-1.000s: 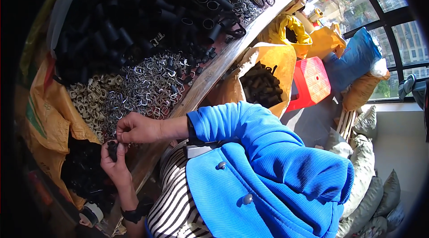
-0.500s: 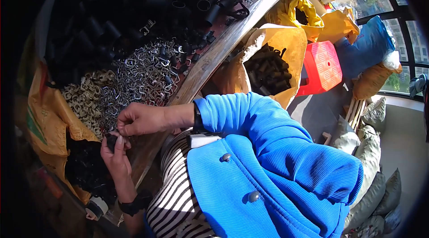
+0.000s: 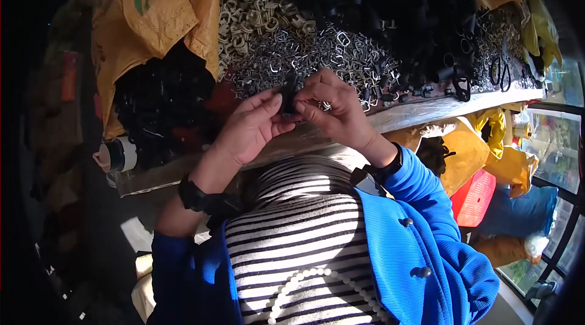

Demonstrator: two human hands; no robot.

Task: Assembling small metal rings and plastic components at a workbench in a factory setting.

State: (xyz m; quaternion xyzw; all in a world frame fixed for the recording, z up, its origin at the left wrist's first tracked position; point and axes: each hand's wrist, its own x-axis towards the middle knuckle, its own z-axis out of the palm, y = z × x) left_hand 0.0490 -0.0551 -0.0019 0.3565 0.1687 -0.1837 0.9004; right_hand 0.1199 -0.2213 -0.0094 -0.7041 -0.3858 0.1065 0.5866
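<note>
Left fingers [image 3: 273, 103] and right fingers [image 3: 312, 92] pinched on small black piece [image 3: 289, 89] by pale-edged counter [image 3: 420, 113]; shiny silver metal clips [image 3: 350, 60] heaped just beyond, beige plastic clips [image 3: 251, 20] behind, orange woven sack [image 3: 152, 23] crowding left.

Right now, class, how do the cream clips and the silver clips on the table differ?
Colour: the cream clips are pale and dull; the silver clips are shiny.
Build: each cream clip looks chunky, each silver one thin and smaller.
Place: the cream clips border the orange sack; the silver clips lie nearer the right hand.
Both lie in loose heaps.
</note>
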